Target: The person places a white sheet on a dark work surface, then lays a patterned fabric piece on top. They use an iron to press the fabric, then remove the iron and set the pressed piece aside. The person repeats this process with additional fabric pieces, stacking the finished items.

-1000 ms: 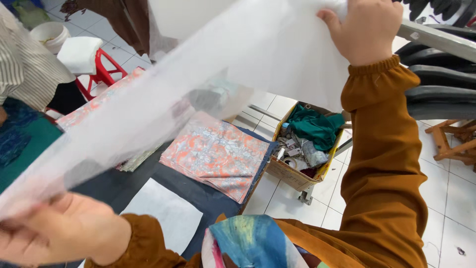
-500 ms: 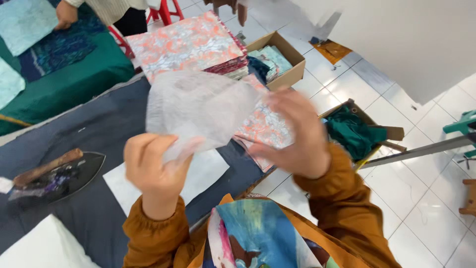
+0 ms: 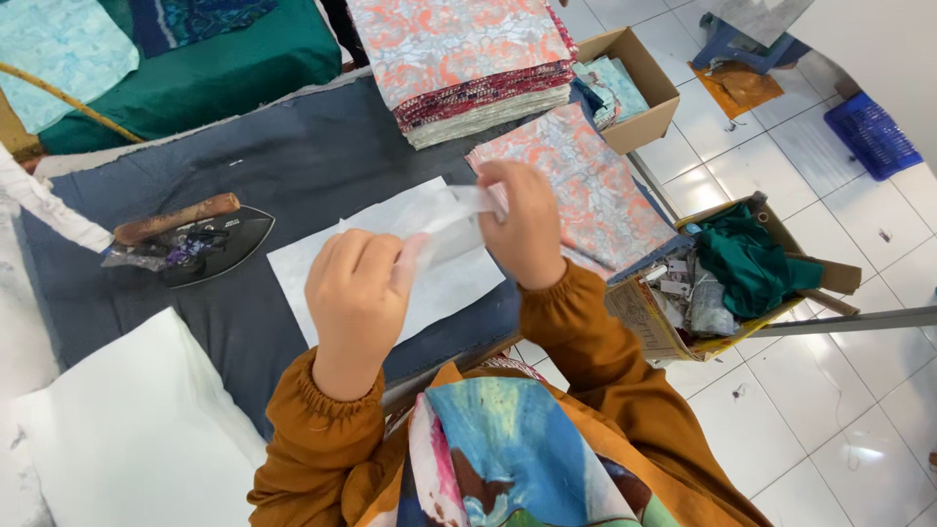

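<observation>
Both my hands hold one thin, see-through white sheet [image 3: 451, 226], bunched up small between them just above the table. My left hand [image 3: 358, 293] pinches its near end and my right hand [image 3: 522, 226] grips its far end. Below them a flat white rectangular sheet [image 3: 322, 268] lies on the dark grey table cover [image 3: 293, 156]. An orange-and-grey patterned cloth [image 3: 595, 181] lies just right of my right hand. My sleeves are rust brown.
A black iron with a wooden handle [image 3: 190, 234] rests on the left. A tall stack of patterned cloths [image 3: 468, 59] stands at the back, next to a cardboard box [image 3: 634, 88]. Another box of scraps [image 3: 722, 278] stands on the tiled floor, right. White padding [image 3: 127, 429] lies near left.
The sheet, stretched wide overhead a second ago, has been gathered into a small bunch. Both hands have come down and closer together above the table, and my view now looks down at it.
</observation>
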